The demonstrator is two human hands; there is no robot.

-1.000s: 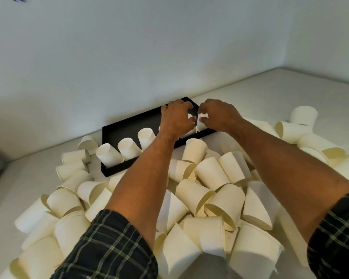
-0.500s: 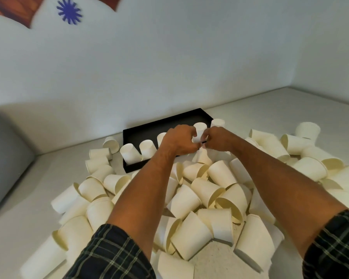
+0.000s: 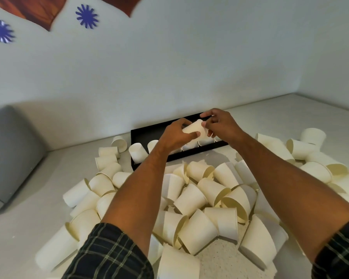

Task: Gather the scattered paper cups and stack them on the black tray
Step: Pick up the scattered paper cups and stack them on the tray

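A person's 2 bare hands meet above the far end of a pale countertop point(image 3: 24, 224), both holding 1 white paper cup point(image 3: 193, 128) that lies tilted on its side. The left hand point(image 3: 174, 135) curls around the cup from the left, thumb under its near side and fingers over the far side. The right hand point(image 3: 220, 125) pinches the cup's right end between thumb and fingertips, with the remaining fingers loosely bent. The cup sits between the 2 hands, lifted clear of the surface, just above a black tray point(image 3: 147, 132).

The tray lies lengthwise against the far wall point(image 3: 189, 67). A row of cups point(image 3: 138, 153) stands inside it, mouths down, some partly hidden behind the hands.

Nearer the viewer, a large heap of loose cups point(image 3: 206, 198) covers the countertop, lying on their sides at all angles and touching one another. More loose cups spread to the right and to the left of the tray. Dark checked sleeves point(image 3: 113, 252) cover both upper forearms at the near edge.

At far left stands a grey box-like object point(image 3: 10, 154). On the wall high at left are blue flower shapes point(image 3: 87, 16) and brown paper shapes point(image 3: 42, 11).
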